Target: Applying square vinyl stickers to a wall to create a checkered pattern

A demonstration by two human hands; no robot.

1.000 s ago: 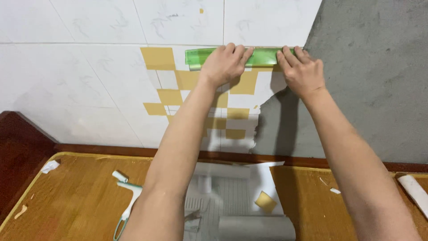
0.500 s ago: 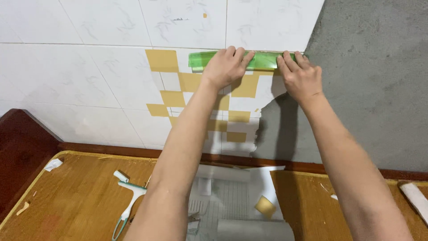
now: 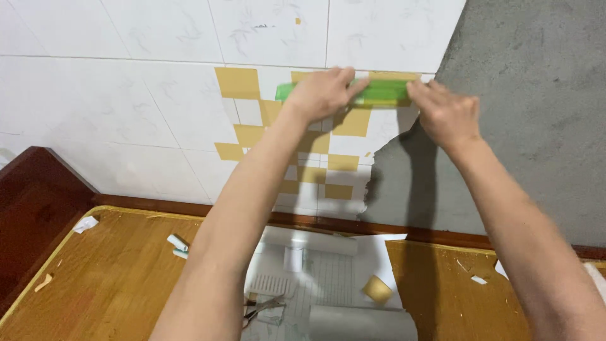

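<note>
A green plastic scraper (image 3: 379,93) lies flat and level against the wall, over a sheet of white and yellow checked wall sticker (image 3: 319,158). My left hand (image 3: 319,95) grips the scraper's left half, fingers curled over its top edge. On its right end rests my right hand (image 3: 445,113), fingers pressed to the wall. The sticker's right edge is torn and ragged where it meets bare grey concrete (image 3: 530,113).
White marble-look tiles (image 3: 126,95) cover the wall to the left. Below is a wooden surface (image 3: 107,278) with a dark wood rail on the left. On it lie rolled backing paper (image 3: 363,322), a gridded sheet (image 3: 328,278), scissors (image 3: 262,309) and small paper scraps.
Both hands have slid down the wall with the green scraper, the right hand blurred in motion. The view has tilted down slightly, showing more of the wooden surface.
</note>
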